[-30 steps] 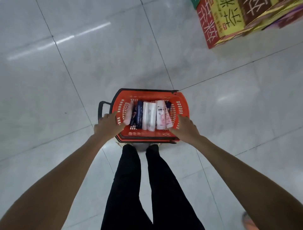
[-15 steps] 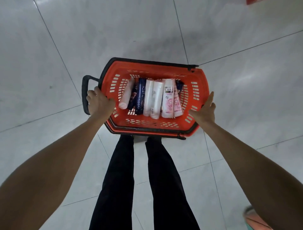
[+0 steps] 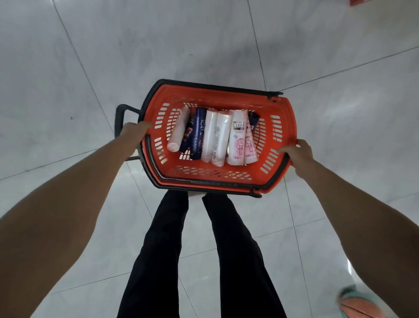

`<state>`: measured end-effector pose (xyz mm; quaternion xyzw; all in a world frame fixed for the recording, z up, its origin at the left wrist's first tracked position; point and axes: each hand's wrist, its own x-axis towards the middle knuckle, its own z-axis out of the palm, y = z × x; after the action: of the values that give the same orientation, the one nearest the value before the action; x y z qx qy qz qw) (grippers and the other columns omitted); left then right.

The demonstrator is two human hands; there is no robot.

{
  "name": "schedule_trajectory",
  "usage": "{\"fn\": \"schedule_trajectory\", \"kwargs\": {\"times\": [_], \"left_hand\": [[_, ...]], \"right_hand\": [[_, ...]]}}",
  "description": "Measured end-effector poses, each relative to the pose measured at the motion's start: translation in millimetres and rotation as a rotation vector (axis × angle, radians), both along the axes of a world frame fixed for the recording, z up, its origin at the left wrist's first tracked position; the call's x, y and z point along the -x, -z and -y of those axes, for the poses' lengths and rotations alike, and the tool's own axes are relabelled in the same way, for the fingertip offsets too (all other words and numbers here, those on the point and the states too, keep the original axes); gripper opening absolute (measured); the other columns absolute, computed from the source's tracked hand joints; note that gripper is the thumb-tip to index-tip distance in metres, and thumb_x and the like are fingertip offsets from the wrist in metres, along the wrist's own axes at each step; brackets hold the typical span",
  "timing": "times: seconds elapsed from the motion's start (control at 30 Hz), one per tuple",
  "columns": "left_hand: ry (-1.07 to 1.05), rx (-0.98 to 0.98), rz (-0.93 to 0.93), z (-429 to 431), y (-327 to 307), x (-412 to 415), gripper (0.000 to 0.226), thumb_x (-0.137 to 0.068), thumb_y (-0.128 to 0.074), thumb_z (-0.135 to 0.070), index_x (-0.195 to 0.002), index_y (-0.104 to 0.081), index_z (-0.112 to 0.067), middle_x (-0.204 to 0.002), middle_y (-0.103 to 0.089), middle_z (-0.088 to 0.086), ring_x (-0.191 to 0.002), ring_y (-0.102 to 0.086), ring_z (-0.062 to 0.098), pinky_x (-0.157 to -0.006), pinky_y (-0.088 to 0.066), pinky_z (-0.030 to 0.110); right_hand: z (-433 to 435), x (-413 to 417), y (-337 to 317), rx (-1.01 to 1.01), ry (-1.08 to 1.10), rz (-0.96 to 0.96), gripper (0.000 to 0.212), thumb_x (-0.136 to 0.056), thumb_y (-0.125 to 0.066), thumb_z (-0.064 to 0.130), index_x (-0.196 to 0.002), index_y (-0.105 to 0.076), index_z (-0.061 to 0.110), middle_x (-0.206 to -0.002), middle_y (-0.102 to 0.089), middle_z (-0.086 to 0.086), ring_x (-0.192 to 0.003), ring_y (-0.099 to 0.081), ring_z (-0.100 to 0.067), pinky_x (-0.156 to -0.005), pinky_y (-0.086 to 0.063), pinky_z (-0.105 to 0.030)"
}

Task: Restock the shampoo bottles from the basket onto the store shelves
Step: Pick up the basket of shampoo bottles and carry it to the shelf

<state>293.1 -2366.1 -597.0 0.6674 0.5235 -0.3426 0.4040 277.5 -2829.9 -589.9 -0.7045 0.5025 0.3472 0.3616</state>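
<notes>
Head view, looking straight down.

- Orange plastic basket (image 3: 215,96) with a black rim sits in the centre of the frame, held between both hands over a grey tiled floor (image 3: 90,56). Its long axis runs 9 to 3 o'clock.
- A black handle (image 3: 119,120) sticks out at the basket's 9 o'clock end.
- Left hand (image 3: 133,132): at the 9 o'clock end, fingers curled over the rim and gripping it, back of the hand toward the camera.
- Right hand (image 3: 297,154): at about 4 o'clock on the basket, fingers wrapped round the rim edge, thumb lying on the inner side.
- Shampoo bottles (image 3: 221,140): all inside the basket, lying flat side by side and touching, long axes roughly 12 to 6 o'clock.
- The row, read from 9 to 3 o'clock:
  - pale pink bottle (image 3: 179,132), tilted toward 7 o'clock
  - dark blue bottle (image 3: 198,136)
  - two white bottles, the first (image 3: 210,136) beside the blue one
  - white-and-pink bottle (image 3: 238,138) printed "CLEAR"
  - pink bottle (image 3: 249,147)
  - second dark bottle (image 3: 254,118), mostly hidden behind the pink one; its label cannot be read
- Legs (image 3: 233,249) in black trousers are at 6 o'clock, just below the near rim.
- Blurred orange and teal object (image 3: 356,306) at the frame's 5 o'clock corner; I cannot tell what it is.
- Red edge (image 3: 360,2) at the 1 o'clock corner.
</notes>
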Motion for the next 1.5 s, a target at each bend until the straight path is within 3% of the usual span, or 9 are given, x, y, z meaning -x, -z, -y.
{"fn": "schedule_trajectory", "kwargs": {"times": [0.17,0.47,0.63,0.77,0.87,1.07,1.2,1.37,1.5], "left_hand": [[-0.091,0.043,0.008,-34,-25,27,0.037,-0.090,-0.071,-0.027,-0.119,-0.063,-0.007,-0.087,-0.069,0.004,-0.074,-0.065,0.018,-0.063,-0.051,0.027],[-0.170,0.053,-0.022,-129,-141,93,0.037,-0.086,-0.071,-0.028,-0.112,-0.068,-0.002,-0.091,-0.074,0.011,-0.083,-0.071,0.028,-0.087,-0.060,0.042],[-0.279,0.076,0.019,-182,-221,152,0.051,-0.069,-0.069,-0.039,-0.104,-0.069,-0.002,-0.094,-0.075,0.014,-0.088,-0.072,0.031,-0.088,-0.060,0.044],[-0.438,0.072,0.057,-238,-279,206,0.042,-0.085,-0.074,-0.033,-0.111,-0.067,0.000,-0.094,-0.071,0.011,-0.084,-0.068,0.024,-0.074,-0.055,0.036],[-0.505,0.049,0.056,-276,-307,245,0.036,-0.093,-0.069,-0.029,-0.115,-0.066,0.000,-0.097,-0.071,0.010,-0.084,-0.067,0.023,-0.078,-0.053,0.038],[-0.660,-0.011,0.046,-345,-347,307,0.040,-0.093,-0.069,-0.030,-0.115,-0.067,0.003,-0.108,-0.072,0.018,-0.095,-0.069,0.031,-0.079,-0.054,0.040],[-0.748,-0.038,0.040,-383,-363,329,0.035,-0.096,-0.066,-0.027,-0.112,-0.066,0.004,-0.098,-0.070,0.015,-0.086,-0.067,0.028,-0.081,-0.053,0.041],[-0.886,-0.079,0.011,-436,-372,348,0.039,-0.094,-0.068,-0.029,-0.112,-0.067,0.006,-0.101,-0.073,0.020,-0.089,-0.070,0.034,-0.082,-0.057,0.043],[-1.050,-0.103,-0.035,-464,-389,353,0.035,-0.095,-0.067,-0.027,-0.111,-0.066,0.004,-0.101,-0.071,0.019,-0.091,-0.069,0.035,-0.085,-0.057,0.045]], "right_hand": [[-24,2,-25,-0.010,-0.027,0.012,0.084,-0.065,-0.083,0.012,-0.141,-0.050,0.020,-0.129,-0.064,-0.009,-0.111,-0.066,-0.034,-0.097,-0.056,-0.053],[-121,-33,-141,-0.089,-0.277,0.023,0.067,-0.073,-0.076,0.007,-0.136,-0.052,0.014,-0.122,-0.067,-0.014,-0.104,-0.068,-0.035,-0.094,-0.058,-0.054],[-207,-42,-232,-0.151,-0.420,0.123,0.103,-0.038,-0.070,0.020,-0.138,-0.050,0.003,-0.122,-0.065,-0.019,-0.095,-0.065,-0.032,-0.085,-0.056,-0.046],[-293,-61,-289,-0.149,-0.628,0.104,0.088,-0.049,-0.062,0.011,-0.136,-0.053,0.009,-0.119,-0.068,-0.013,-0.104,-0.067,-0.032,-0.090,-0.058,-0.047],[-357,-69,-314,-0.143,-0.724,0.102,0.078,-0.052,-0.061,0.005,-0.130,-0.057,0.011,-0.107,-0.071,-0.008,-0.093,-0.070,-0.027,-0.080,-0.061,-0.042],[-486,-75,-341,-0.155,-0.930,0.081,0.057,-0.067,-0.060,-0.007,-0.120,-0.059,0.014,-0.102,-0.071,-0.011,-0.084,-0.068,-0.027,-0.067,-0.054,-0.033],[-558,-84,-334,-0.152,-1.028,0.054,0.064,-0.051,-0.057,0.001,-0.112,-0.063,0.015,-0.090,-0.072,-0.012,-0.076,-0.068,-0.029,-0.066,-0.058,-0.037],[-659,-110,-305,-0.191,-1.184,0.022,0.063,-0.039,-0.050,0.008,-0.098,-0.072,0.014,-0.085,-0.076,-0.010,-0.083,-0.074,-0.033,-0.073,-0.063,-0.055],[-757,-129,-304,-0.203,-1.304,-0.020,0.058,-0.040,-0.047,0.009,-0.092,-0.071,0.014,-0.084,-0.076,-0.013,-0.086,-0.074,-0.037,-0.072,-0.062,-0.049]]}}
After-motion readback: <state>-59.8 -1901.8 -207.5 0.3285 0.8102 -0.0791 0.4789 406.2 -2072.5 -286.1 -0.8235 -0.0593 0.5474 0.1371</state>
